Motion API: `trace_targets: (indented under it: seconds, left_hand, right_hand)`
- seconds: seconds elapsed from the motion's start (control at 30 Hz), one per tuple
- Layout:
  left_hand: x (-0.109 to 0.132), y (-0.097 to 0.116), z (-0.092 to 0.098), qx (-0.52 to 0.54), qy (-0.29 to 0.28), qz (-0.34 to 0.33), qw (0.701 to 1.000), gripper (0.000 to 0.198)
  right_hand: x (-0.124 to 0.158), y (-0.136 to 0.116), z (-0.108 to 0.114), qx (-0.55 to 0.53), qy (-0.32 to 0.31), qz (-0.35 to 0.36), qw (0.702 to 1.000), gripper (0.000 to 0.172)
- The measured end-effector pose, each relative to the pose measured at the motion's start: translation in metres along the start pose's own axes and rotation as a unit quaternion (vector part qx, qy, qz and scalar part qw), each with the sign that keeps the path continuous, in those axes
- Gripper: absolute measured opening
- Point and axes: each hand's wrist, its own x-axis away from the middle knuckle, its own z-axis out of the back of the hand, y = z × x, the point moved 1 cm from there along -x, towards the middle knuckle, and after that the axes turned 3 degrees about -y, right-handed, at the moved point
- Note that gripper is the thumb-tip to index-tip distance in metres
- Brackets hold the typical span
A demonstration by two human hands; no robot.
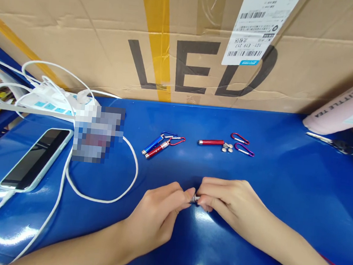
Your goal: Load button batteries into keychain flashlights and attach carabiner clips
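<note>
My left hand [159,210] and my right hand [223,199] meet fingertip to fingertip low over the blue table [283,188]. Both are closed on a small silver threaded part [194,199], mostly hidden by the fingers. Beyond them lie a blue mini flashlight [152,144] and a red mini flashlight [158,149] with carabiner clips, side by side. To their right rests a red flashlight tube [210,142], then several small button cells [227,148] and two loose carabiners, a red carabiner [240,138] and a purple carabiner [244,149].
A phone [36,158] lies at the left, plugged into a white cable [101,198] that loops across the table. A white power strip [51,99] sits behind it. A large LED cardboard box [185,41] walls the back. Scissors [334,143] and a pink bottle [344,107] lie at the right.
</note>
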Motion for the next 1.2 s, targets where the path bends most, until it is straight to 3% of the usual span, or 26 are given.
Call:
trace_targets:
  seconds: [0.23, 0.4, 0.53, 0.67, 0.8, 1.0, 1.2]
  left_hand:
    - [-0.001, -0.001, 0.003, -0.038, 0.009, -0.030, 0.999, 0.019]
    - [-0.002, 0.001, 0.003, 0.012, 0.022, 0.014, 1.000, 0.015]
    - [-0.003, 0.004, 0.004, 0.036, 0.019, 0.040, 0.998, 0.024]
    - [-0.003, 0.004, 0.004, 0.025, 0.006, 0.035, 0.999, 0.026]
    - [-0.001, 0.001, 0.000, 0.031, 0.007, 0.048, 0.998, 0.011]
    - [0.001, -0.003, -0.004, -0.016, -0.018, 0.034, 0.999, 0.016]
    - [0.002, -0.003, -0.001, -0.118, -0.031, -0.005, 0.992, 0.021]
  right_hand:
    - [-0.003, -0.002, 0.001, -0.122, -0.032, -0.058, 0.990, 0.037]
    - [-0.002, -0.002, 0.002, -0.149, -0.022, -0.072, 0.986, 0.037]
    - [-0.002, -0.002, 0.002, -0.173, -0.012, -0.068, 0.982, 0.036]
    - [-0.001, 0.001, 0.004, -0.144, -0.011, -0.056, 0.988, 0.031]
    - [0.000, 0.004, 0.005, -0.077, -0.012, -0.029, 0.997, 0.027]
    - [0.001, 0.009, -0.003, 0.069, -0.014, 0.029, 0.997, 0.033]
    - [0.000, 0.006, -0.009, 0.006, -0.013, -0.010, 1.000, 0.033]
